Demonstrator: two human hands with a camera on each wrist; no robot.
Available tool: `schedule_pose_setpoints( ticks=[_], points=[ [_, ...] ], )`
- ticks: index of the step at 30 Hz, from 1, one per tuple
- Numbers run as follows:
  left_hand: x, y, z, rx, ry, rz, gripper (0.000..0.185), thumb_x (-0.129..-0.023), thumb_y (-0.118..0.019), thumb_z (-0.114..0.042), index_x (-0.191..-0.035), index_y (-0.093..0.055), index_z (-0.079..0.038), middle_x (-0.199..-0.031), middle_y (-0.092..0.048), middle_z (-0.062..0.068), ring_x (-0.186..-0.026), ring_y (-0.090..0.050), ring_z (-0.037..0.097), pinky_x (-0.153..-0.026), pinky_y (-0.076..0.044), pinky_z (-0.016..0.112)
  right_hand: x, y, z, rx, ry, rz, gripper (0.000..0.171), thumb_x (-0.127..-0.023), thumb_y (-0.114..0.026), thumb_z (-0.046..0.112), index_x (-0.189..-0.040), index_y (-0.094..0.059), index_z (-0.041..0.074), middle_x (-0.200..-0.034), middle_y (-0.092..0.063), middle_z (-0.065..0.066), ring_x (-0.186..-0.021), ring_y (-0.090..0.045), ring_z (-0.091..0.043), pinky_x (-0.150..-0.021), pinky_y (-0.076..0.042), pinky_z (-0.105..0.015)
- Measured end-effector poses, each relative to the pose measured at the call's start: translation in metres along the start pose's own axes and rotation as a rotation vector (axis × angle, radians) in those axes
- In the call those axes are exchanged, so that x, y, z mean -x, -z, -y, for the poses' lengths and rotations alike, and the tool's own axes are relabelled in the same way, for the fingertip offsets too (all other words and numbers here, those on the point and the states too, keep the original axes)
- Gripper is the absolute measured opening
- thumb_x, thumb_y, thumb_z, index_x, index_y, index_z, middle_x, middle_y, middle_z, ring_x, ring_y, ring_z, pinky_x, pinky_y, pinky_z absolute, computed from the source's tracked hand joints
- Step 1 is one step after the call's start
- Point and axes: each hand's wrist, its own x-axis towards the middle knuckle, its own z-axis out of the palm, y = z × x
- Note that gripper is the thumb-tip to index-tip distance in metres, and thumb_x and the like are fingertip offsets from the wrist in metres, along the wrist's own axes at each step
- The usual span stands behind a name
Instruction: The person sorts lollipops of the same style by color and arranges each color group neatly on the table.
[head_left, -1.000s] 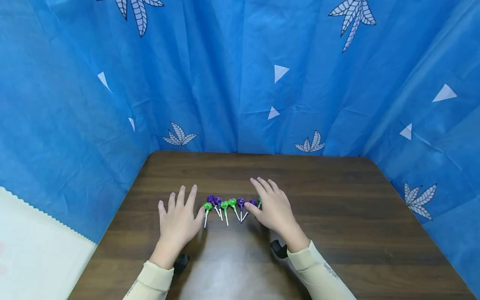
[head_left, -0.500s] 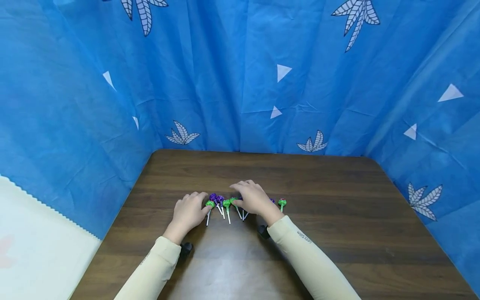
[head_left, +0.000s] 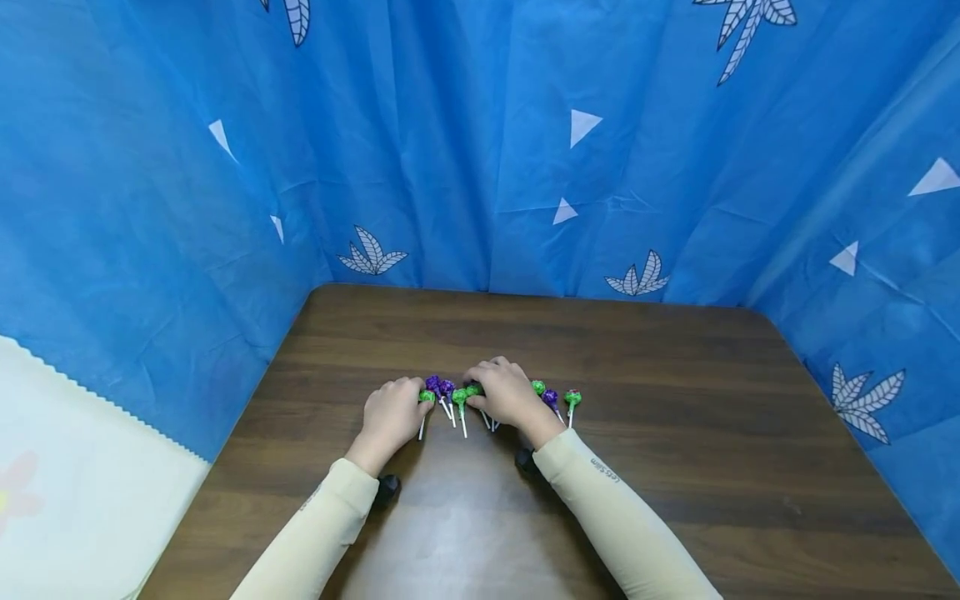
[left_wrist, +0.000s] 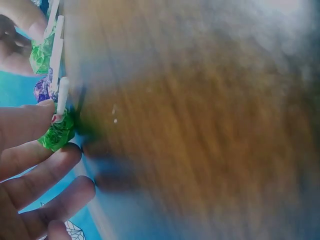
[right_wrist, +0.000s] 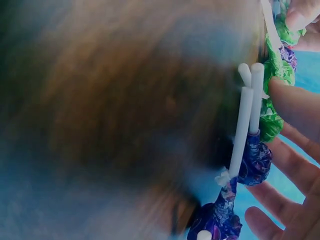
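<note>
Wrapped lollipops with green or purple heads and white sticks lie in a row on the table. My left hand [head_left: 392, 417] is at the row's left end, thumb and forefinger pinching the head of a green lollipop [left_wrist: 57, 134]. Two purple lollipops [head_left: 446, 388] and another green lollipop [head_left: 460, 397] lie between the hands. My right hand [head_left: 504, 393] pinches a green lollipop [right_wrist: 272, 122] at its head. A purple lollipop [right_wrist: 256, 162] lies beside those fingers, its head partly behind its neighbours. Palm and fingers hide part of the row in the head view.
Right of the right hand lie a purple lollipop [head_left: 551, 398] and a green lollipop [head_left: 573, 398]. The brown wooden table [head_left: 675, 467] reaches back to a blue curtain [head_left: 450, 167]. A white cloth [head_left: 67, 492] hangs at the left.
Both hands have gone from spread fingers to a pinch at the lollipops. The right hand has moved left, uncovering lollipops at the row's right end. The head view has shifted slightly.
</note>
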Motion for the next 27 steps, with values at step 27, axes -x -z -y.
schedule_pose_setpoints(
  ticks=[27],
  points=[
    [-0.034,0.044,0.034,0.085,0.083,0.028,0.025,-0.094,-0.068,-0.026,-0.109,-0.069,-0.007,-0.101,-0.073,0.016,-0.091,-0.069,0.036,-0.072,-0.052,0.051,-0.01,0.002,0.008,-0.039,0.045,0.034,0.028,-0.088,-0.074,0.033,-0.109,-0.074,0.014,-0.119,-0.07,-0.001,-0.128,-0.051,-0.028,-0.106,-0.041,-0.046]
  ],
)
